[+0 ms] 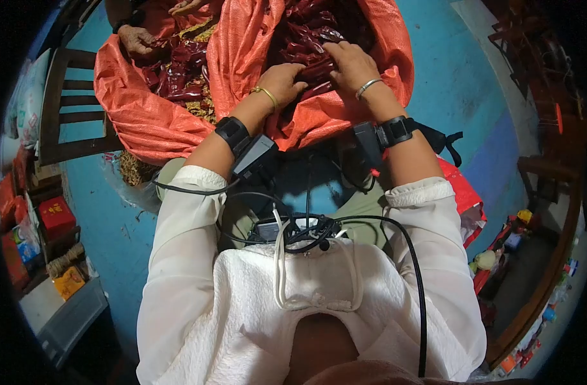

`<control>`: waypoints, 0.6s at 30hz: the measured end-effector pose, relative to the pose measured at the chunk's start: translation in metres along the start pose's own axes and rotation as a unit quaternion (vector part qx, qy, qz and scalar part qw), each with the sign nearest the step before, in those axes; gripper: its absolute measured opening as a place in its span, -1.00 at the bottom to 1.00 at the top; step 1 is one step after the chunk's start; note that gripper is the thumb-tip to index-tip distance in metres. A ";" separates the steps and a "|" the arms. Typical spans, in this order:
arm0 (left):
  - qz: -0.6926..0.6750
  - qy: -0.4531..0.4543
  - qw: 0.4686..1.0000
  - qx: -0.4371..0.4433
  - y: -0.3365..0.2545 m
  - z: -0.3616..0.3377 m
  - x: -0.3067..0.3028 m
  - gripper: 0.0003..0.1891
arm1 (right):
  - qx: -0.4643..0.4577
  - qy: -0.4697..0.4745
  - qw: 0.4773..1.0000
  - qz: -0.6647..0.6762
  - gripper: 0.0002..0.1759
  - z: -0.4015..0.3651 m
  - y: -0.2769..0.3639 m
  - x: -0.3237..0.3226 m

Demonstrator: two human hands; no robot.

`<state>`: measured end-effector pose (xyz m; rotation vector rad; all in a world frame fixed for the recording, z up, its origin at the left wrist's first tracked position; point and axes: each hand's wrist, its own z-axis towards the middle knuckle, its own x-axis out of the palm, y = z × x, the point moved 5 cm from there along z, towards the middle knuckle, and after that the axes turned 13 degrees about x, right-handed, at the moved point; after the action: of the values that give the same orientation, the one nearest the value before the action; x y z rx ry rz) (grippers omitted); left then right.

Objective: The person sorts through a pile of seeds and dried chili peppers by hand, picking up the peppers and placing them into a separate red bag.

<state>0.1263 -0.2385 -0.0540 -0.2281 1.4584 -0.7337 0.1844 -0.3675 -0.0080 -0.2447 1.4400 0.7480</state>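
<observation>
Note left grip [281, 83], right grip [354, 66] loosely curled at dark-red pieces [308, 33]; cannot confirm hold. Avoid dragging orange sack [329, 123]: possible spillage.

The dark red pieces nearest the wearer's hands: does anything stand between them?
Nothing visible does: the left hand and right hand reach over the near edge of the orange sack to the dark red pieces.

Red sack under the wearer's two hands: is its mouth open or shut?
Open: the red sack has its edges spread apart, and glossy dark red pods show inside.
</observation>
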 end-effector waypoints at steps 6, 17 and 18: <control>0.035 0.000 0.999 -0.034 0.004 -0.001 -0.010 -0.71 | 0.095 -0.044 0.994 -0.024 -0.66 0.024 -0.029 -0.002; -0.374 -0.174 0.889 -0.200 0.037 -0.014 -0.020 -0.77 | -0.065 0.048 0.991 -0.110 -0.69 0.036 0.018 0.043; -0.373 -0.185 0.887 -0.197 0.038 -0.013 -0.022 -0.77 | -0.094 0.041 0.983 -0.152 -0.68 0.034 0.026 0.049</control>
<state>0.1268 -0.1927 -0.0597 -1.2309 1.1143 -0.9272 0.1939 -0.3129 -0.0422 -0.6331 1.3699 0.6274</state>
